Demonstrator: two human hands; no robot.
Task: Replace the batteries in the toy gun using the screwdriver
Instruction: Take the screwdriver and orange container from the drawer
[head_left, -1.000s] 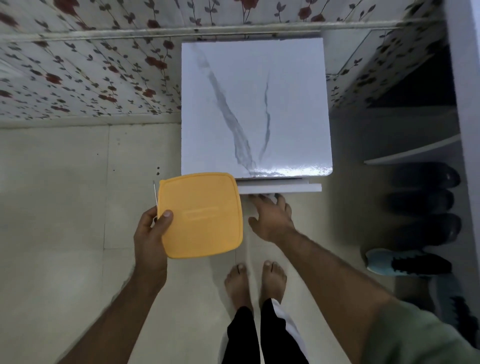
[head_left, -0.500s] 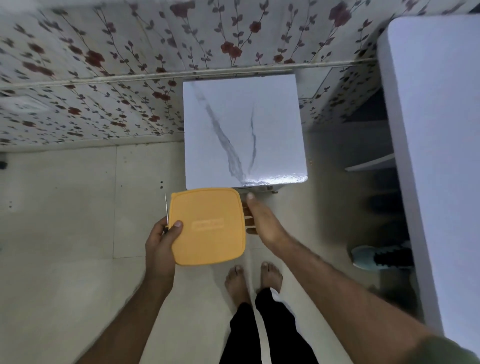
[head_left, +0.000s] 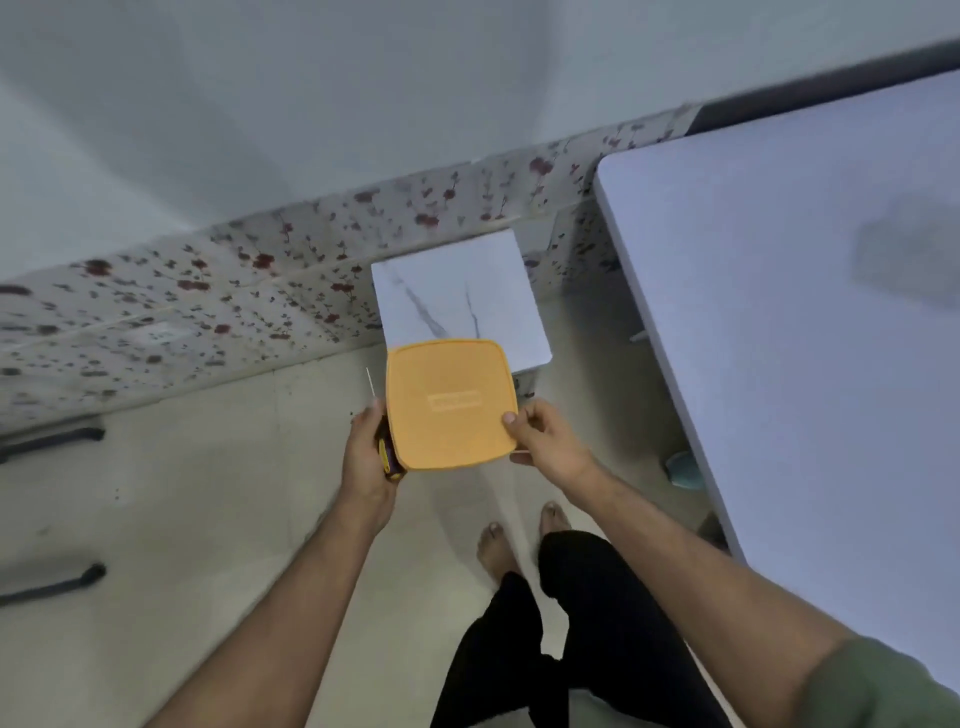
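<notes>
A square box with an orange lid (head_left: 451, 402) is held level in front of me, above the floor. My left hand (head_left: 366, 457) grips its left side and also clamps a screwdriver (head_left: 384, 441) against it; the thin metal shaft sticks up past the box's left edge and the dark handle shows in my palm. My right hand (head_left: 545, 441) holds the box's right edge, thumb on the lid. No toy gun or batteries are visible; the box's contents are hidden.
A small white marble-patterned stool (head_left: 462, 296) stands just beyond the box against a flower-patterned wall. A large white table (head_left: 779, 322) fills the right side. My bare feet (head_left: 519, 535) stand on the tiled floor. Dark handles (head_left: 52, 441) show at the far left.
My right hand left the drawer under the stool and took hold of the box's right edge. The view rose and swung, bringing the white table further into sight.
</notes>
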